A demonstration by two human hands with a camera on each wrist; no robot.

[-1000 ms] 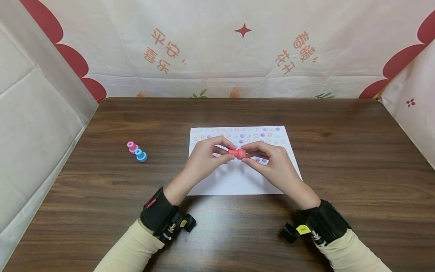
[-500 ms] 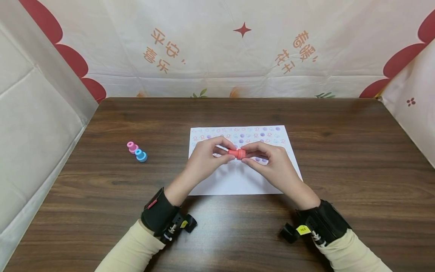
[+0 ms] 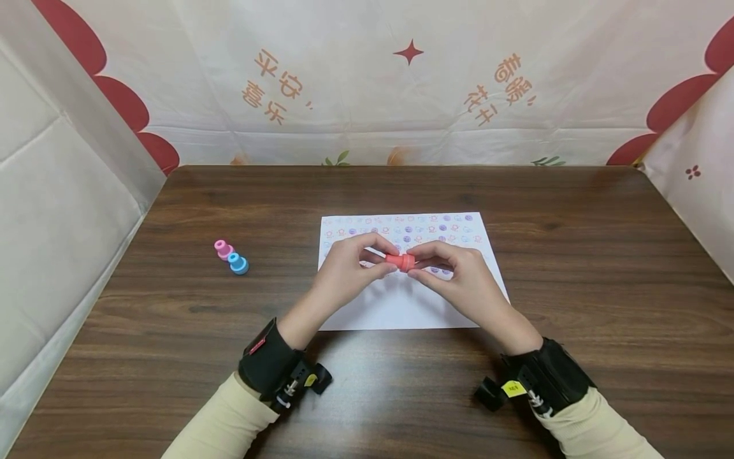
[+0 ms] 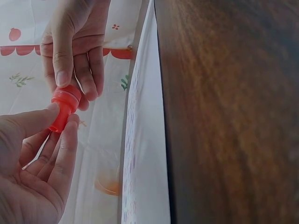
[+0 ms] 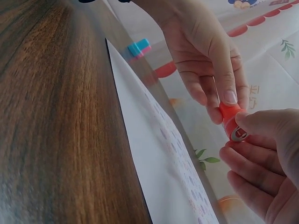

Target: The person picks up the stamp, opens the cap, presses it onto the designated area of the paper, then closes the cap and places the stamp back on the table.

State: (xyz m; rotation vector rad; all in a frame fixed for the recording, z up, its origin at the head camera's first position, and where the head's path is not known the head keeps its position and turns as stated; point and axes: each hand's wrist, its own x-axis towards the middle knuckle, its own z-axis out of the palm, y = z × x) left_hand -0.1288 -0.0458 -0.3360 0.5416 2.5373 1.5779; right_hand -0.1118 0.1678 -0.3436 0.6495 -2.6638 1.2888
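Observation:
A small red toy stamp (image 3: 400, 262) is held level above a printed sheet of paper (image 3: 390, 306). My left hand (image 3: 346, 264) pinches its narrow handle end between thumb and fingers. At the wide end, my right hand (image 3: 459, 274) grips it with thumb and fingertips. The left wrist view shows a pale line around the wide part of the stamp (image 4: 66, 100). In the right wrist view, a round grey-rimmed end of the stamp (image 5: 238, 134) faces the right palm. Rows of small red, blue and purple prints cover the paper's upper part, partly hidden by the hands.
To the left on the brown wooden table (image 3: 172, 319) stand a pink stamp (image 3: 223, 249) and a blue stamp (image 3: 237, 263), close together. A white cloth (image 3: 367, 89) with red scallops and orange characters hangs behind the table's far edge.
Both hands keep their hold on the red stamp. The stamp and the right fingertips have dipped very slightly; everything else stays in place.

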